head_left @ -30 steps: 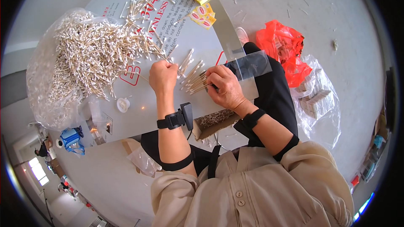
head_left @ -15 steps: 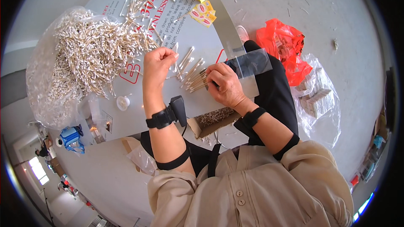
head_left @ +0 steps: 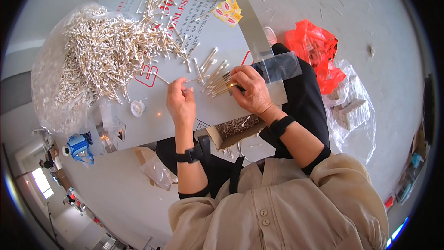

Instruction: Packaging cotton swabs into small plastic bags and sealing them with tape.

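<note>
"Swabs with white cotton tips and thin tan sticks (head_left: 215, 84) fan out on the grey, film-covered tabletop (head_left: 138, 134), at nine o'clock from the bare right hand (head_left: 249, 90). How would they handle?"

"Nearly weightless, I'd judge: stiff along the stick, soft at the tip, easily snapped, and quick to roll and cross. Hold them mid-stick, so the cotton stays clean and uncrushed."

"And the hands?"

"The right one has its fingers curled down over the stick ends of the fan. Something small and dark shows beneath them; I can't tell what. The bare left hand (head_left: 181, 102) has loosely bent fingers; a stick lies by its fingertips, but whether it is pinched I can't tell."

"What's around?"

"At the left hand's ten o'clock, a big tangled heap of the same swabs (head_left: 99, 55) in a crumpled clear plastic bag (head_left: 46, 106); at nine, a small round white lid-like piece (head_left: 137, 108). From the right hand, yellow printed card packets (head_left: 227, 11) sit between eleven and twelve, a flat clear plastic sheet or sleeve (head_left: 282, 66) at two, and an open brown cardboard box (head_left: 244, 137) below the table edge, between six and seven."

"What's in the way?"

"Stray swabs lie crosswise between heap and fan, and the heap's sticks interlock, so one pulled out may drag others. That clear plastic beside the right hand looks slippery too."
</note>
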`<control>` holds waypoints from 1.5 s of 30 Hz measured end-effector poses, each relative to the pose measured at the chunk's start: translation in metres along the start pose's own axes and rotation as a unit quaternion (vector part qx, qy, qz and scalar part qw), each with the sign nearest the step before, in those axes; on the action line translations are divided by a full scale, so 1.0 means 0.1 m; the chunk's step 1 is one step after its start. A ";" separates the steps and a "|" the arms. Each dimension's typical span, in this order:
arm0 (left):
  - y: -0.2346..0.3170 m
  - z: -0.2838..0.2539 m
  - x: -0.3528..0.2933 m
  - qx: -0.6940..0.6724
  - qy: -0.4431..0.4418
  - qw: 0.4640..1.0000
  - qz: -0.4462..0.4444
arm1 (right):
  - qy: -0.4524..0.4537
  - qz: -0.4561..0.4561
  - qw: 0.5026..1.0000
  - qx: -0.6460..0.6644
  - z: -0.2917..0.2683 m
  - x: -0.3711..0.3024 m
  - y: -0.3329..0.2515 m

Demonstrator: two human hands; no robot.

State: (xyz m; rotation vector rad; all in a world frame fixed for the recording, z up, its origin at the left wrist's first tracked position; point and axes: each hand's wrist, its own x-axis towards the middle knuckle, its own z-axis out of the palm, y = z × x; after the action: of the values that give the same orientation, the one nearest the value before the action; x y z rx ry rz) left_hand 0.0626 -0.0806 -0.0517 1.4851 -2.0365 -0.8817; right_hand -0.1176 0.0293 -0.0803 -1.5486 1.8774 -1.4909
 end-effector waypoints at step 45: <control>0.29 0.64 -0.31 0.295 -0.084 0.940 0.150 | 0.049 0.083 0.992 0.080 0.00 -0.05 0.01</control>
State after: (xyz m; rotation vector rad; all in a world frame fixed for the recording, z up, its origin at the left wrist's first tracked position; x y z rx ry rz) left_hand 0.0091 -0.0311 -0.0744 1.3414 -2.7239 -0.2848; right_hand -0.1163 0.0333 -0.0833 -1.2385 1.8388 -1.6228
